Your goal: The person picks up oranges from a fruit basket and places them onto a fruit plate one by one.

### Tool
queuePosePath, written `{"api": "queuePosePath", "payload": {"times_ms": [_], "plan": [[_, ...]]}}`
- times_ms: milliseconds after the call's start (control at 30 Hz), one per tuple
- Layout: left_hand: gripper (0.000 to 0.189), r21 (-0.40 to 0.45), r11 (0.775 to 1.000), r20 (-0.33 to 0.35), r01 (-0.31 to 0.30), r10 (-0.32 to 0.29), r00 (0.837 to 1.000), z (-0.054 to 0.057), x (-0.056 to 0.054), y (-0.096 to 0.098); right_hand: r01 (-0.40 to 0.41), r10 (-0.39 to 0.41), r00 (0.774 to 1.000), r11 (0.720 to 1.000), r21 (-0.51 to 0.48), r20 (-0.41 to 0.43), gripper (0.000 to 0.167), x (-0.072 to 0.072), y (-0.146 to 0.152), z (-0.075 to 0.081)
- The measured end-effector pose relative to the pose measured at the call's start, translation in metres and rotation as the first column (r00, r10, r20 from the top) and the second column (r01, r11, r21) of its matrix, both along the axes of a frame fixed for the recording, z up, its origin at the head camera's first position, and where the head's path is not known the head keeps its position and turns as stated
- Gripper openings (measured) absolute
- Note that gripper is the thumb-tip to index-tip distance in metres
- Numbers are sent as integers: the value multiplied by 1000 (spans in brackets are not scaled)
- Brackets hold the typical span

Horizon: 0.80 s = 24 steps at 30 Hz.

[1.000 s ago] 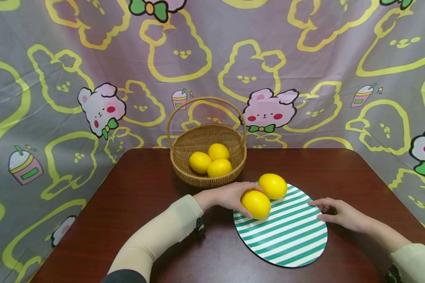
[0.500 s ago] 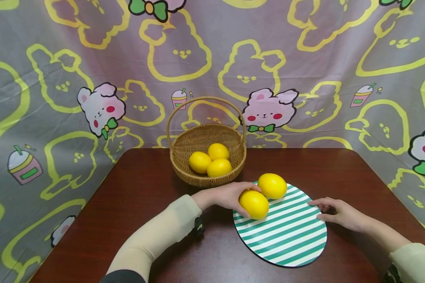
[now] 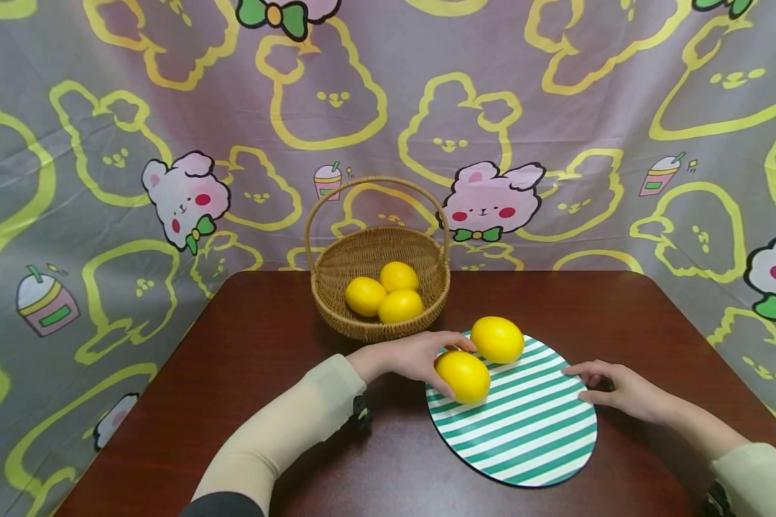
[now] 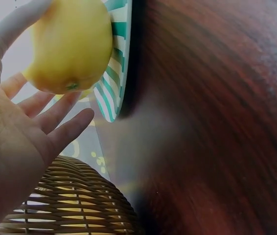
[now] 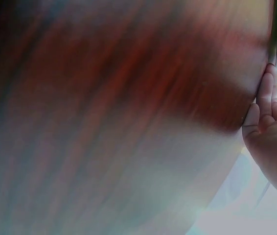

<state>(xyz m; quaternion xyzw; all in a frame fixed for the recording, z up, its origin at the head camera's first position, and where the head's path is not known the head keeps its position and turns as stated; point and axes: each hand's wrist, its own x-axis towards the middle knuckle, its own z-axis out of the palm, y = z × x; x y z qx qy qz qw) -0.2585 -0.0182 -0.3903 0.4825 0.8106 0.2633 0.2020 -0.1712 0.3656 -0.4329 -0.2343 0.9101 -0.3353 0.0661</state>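
Note:
My left hand (image 3: 414, 357) holds a large yellow lemon (image 3: 463, 377) between thumb and fingers, low over the left part of a round board (image 3: 524, 438) with green and white stripes. In the left wrist view this lemon (image 4: 72, 46) shows its greenish stem end, beside the striped board (image 4: 116, 73). A second lemon (image 3: 498, 340) lies just behind it, at the board's far edge. My right hand (image 3: 630, 391) rests at the board's right rim, thumb and index fingertips touching it. In the right wrist view the other fingers of that hand (image 5: 275, 127) are bent beside the rim.
Behind my left hand stands a wicker basket (image 3: 381, 330) with a tall handle and 3 lemons (image 3: 399, 307) inside. All of this is on a dark red-brown wooden table (image 3: 252, 388). A patterned curtain (image 3: 388, 108) hangs around its back and sides.
My left hand and the lemon in it have shifted slightly left and nearer, widening the gap to the second lemon. The right hand, board and basket have not visibly moved.

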Motion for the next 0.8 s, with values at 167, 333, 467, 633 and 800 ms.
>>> {"api": "queuePosePath", "payload": {"times_ms": [167, 333, 467, 633, 800], "plan": [[78, 4, 1000, 1, 27, -27, 1000, 3, 1, 0, 2, -2, 1000, 1000, -1, 15, 42, 0, 0, -1], [78, 11, 999, 1, 47, -47, 999, 5, 2, 0, 7, -8, 999, 1000, 2, 31, 43, -1, 1, -2], [78, 6, 999, 16, 46, -46, 999, 6, 4, -2, 12, -12, 999, 1000, 6, 43, 44, -1, 1, -1], [78, -2, 999, 31, 40, -40, 999, 8, 6, -3, 4, -4, 999, 1000, 0, 38, 44, -1, 0, -1], [77, -4, 999, 35, 38, -38, 999, 9, 9, -4, -6, 6, 1000, 1000, -7, 16, 41, -1, 1, -3]]}}
